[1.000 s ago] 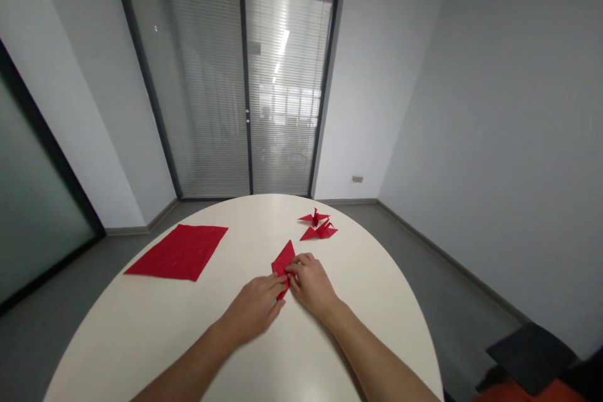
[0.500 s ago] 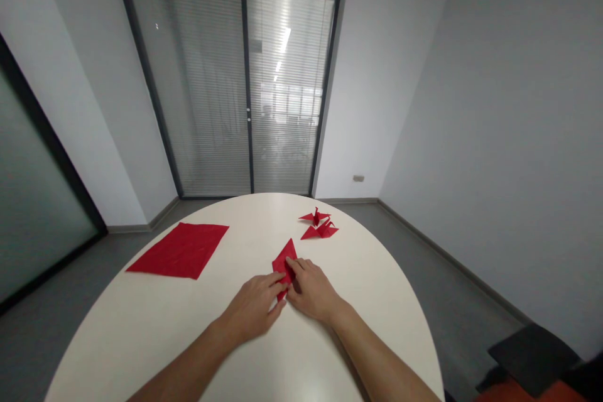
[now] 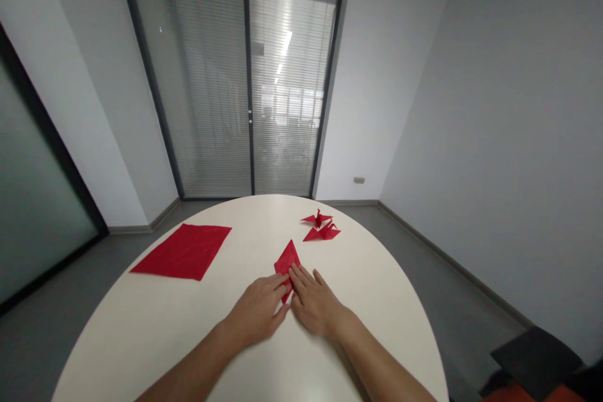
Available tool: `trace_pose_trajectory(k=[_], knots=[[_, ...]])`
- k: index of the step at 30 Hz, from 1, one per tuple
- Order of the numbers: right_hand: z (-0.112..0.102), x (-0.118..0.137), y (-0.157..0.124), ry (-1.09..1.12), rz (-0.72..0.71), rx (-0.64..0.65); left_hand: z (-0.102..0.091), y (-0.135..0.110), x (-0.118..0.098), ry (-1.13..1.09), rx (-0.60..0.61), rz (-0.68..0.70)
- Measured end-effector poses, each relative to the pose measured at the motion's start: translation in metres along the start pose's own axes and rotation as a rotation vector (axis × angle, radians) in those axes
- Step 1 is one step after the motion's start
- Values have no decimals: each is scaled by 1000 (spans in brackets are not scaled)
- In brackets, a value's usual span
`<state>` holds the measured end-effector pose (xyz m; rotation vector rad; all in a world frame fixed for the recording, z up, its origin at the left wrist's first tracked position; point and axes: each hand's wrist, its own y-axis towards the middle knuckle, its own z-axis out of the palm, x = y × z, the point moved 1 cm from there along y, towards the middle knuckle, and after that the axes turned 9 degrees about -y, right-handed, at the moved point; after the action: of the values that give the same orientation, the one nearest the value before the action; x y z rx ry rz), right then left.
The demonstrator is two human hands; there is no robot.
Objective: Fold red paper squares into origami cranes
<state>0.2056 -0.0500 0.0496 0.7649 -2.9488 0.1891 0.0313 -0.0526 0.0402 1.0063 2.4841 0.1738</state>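
Note:
A folded red paper (image 3: 287, 257), kite-shaped with its point away from me, lies on the white round table (image 3: 254, 364). My left hand (image 3: 264, 303) rests on its lower left part, fingers stretched out and touching the paper. From the right, my right hand (image 3: 315, 301) lies flat, fingertips pressed on the paper's right side and thumb side raised a little. Between them the fingers cover much of the paper's lower half, and its near tip shows below them. Neither hand is wrapped round anything.
Two folded red paper cranes (image 3: 323, 231) stand close together beyond my right hand. A flat red paper sheet (image 3: 183, 252) lies at the table's left. A dark chair (image 3: 537, 358) is at the lower right, past the table edge.
My right hand has slid slightly down and flattened, its fingers straightening along the folded paper. My left hand stays nearly in place on the paper. The view has shifted slightly.

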Motion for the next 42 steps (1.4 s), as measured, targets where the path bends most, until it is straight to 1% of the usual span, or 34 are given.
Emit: trace_pose_trajectory(k=[3,6,10,12,14,16,19,22,26,30,33,35,38,40,41,42], knots=[[-1,-9,8,14,-24,-51,0,-1,1,18,19,-6],[-5,-19,22,-14,-116,-168,-5,-3,4,32,34,-1],[-8,-25,44,-17,-272,-208,-15,-6,14,40,31,-32],[-7,-24,53,-22,-307,-234,-19,-6,21,40,28,-62],[-4,-21,59,-30,-291,-259,-19,-7,26,48,43,-93],[0,-18,61,-27,-245,-273,-17,-8,28,58,85,-117],[2,-17,63,-13,-212,-254,-11,-8,27,73,151,-123],[1,-17,63,0,-196,-233,-9,-8,22,92,139,-121],[0,-17,65,14,-187,-221,-16,-5,12,83,79,-101],[1,-17,65,17,-184,-228,-27,0,-1,123,130,-100],[2,-19,65,14,-181,-225,-33,2,-5,134,142,-102],[2,-20,65,13,-186,-224,-35,3,-2,91,125,-85],[2,-21,64,20,-193,-231,-35,4,11,-18,56,-40],[2,-21,63,24,-194,-232,-33,3,20,-57,-29,-5],[2,-21,62,25,-194,-230,-32,3,23,-65,-47,4],[2,-22,62,25,-194,-227,-30,2,25,-82,-39,19]])
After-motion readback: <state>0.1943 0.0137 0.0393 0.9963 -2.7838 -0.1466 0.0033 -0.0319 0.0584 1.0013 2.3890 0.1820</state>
